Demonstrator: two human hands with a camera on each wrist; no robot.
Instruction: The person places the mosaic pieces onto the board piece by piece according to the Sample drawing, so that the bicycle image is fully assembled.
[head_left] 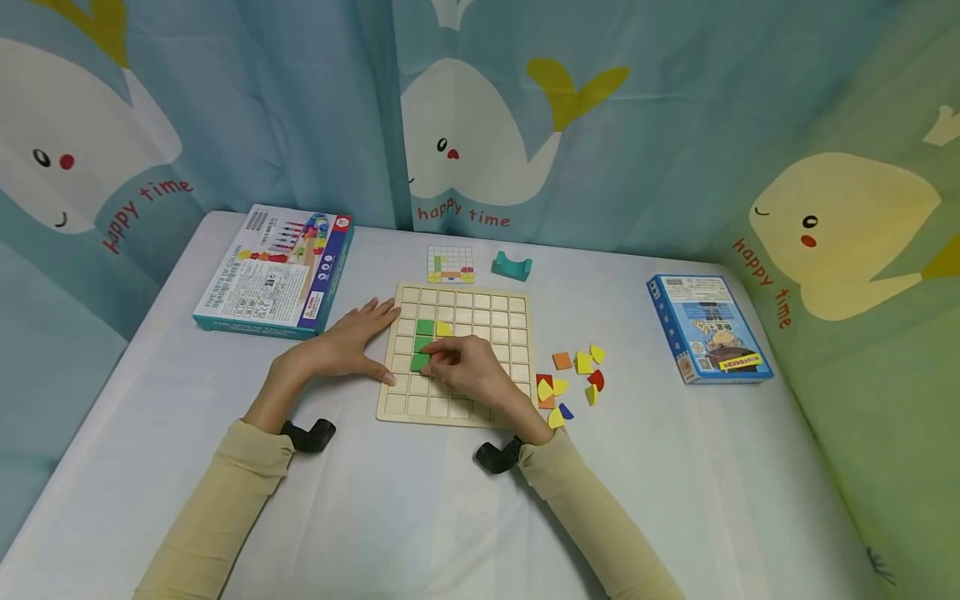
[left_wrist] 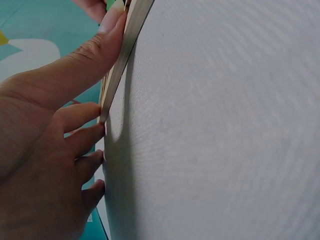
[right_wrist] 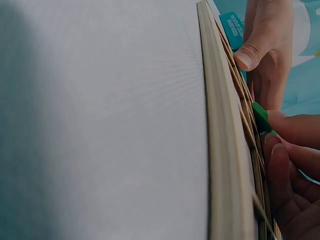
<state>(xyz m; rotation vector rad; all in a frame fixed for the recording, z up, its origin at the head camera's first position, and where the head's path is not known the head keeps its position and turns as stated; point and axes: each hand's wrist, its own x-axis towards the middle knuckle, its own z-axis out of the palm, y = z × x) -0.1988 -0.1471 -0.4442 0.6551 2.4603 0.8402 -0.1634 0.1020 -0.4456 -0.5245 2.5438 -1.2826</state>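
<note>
A wooden grid board (head_left: 390, 404) lies on the white table. My left hand (head_left: 348, 342) is spread at its left edge, the thumb on the rim; in the left wrist view the fingertips of that hand (left_wrist: 45, 120) touch the board's side. Over the board's left half, my right hand (head_left: 472, 367) pinches a green square tile (head_left: 420, 363), which looks tilted in the right wrist view. Two more green tiles (head_left: 424, 327) sit in cells above it in a column. A yellow piece (head_left: 443, 329) lies beside the top one, partly behind the right hand.
Loose pieces lie right of the board, among them an orange square (head_left: 562, 361), a red piece (head_left: 596, 380) and a blue piece (head_left: 566, 411). Behind the board are a pattern card (head_left: 450, 267) and a teal stand (head_left: 512, 267). Boxes stand left (head_left: 273, 275) and right (head_left: 708, 329).
</note>
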